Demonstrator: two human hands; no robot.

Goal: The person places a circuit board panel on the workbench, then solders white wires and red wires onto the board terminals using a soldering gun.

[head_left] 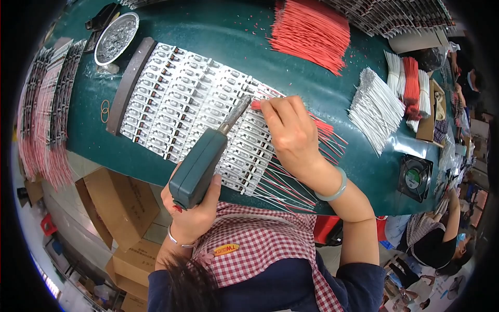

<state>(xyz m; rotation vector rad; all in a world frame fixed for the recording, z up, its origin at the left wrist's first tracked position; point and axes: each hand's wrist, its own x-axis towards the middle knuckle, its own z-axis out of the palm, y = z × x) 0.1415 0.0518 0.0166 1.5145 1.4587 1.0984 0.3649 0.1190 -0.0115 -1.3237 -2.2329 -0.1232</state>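
Note:
My left hand [193,222] is wrapped round the dark green body of a soldering gun [198,165]. The gun's metal tip reaches up to the top right edge of a white panel of small circuit boards [195,99]. Right beside that tip, my right hand [292,130] pinches the end of a red wire [256,105] against the panel. Red and white wires [283,190] fan out from the panel's right side, below and behind my right hand. A dark curved bar [131,87] lies along the panel's left end.
Bundles of red wires [311,34] and white wires [375,112] lie at the far side and right. A metal bowl [117,39] of solder scraps stands far left, near stacked wired boards [52,104]. A small fan [415,178] sits at the right edge. Cardboard boxes [122,208] stand below left.

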